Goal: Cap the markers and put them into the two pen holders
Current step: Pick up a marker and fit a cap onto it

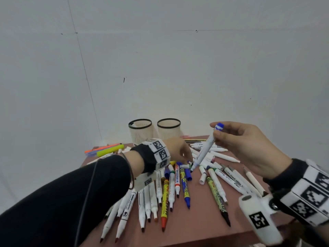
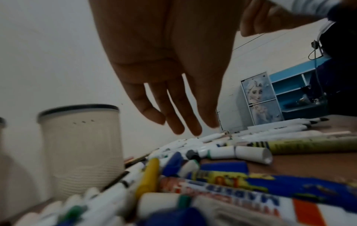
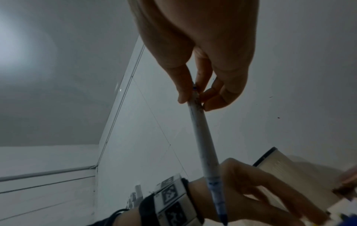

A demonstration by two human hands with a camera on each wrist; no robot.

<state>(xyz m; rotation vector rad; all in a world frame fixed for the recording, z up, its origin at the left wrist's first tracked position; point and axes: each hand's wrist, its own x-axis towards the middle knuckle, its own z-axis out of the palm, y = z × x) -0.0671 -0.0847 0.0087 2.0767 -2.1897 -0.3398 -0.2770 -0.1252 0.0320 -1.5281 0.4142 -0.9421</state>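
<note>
Two beige mesh pen holders with black rims stand side by side at the back of the table, the left holder [image 1: 140, 130] and the right holder [image 1: 168, 128] [image 2: 81, 146]. My right hand [image 1: 216, 130] [image 3: 195, 99] pinches the blue-ended top of a white marker [image 1: 204, 150] [image 3: 203, 137], which hangs tilted with its uncapped tip down over the pile. My left hand [image 1: 178, 151] [image 2: 183, 128] reaches down over the pile of uncapped markers [image 1: 170, 186] with straight fingers, holding nothing. A loose blue cap [image 1: 188, 174] lies just below the hanging tip.
The brown table [image 1: 195, 229] is small and covered with markers and caps. Orange and yellow highlighters [image 1: 110, 150] lie at its back left, pencils [image 1: 194, 139] behind the right holder. A white wall rises right behind. A blue shelf [image 2: 289, 85] stands off to the right.
</note>
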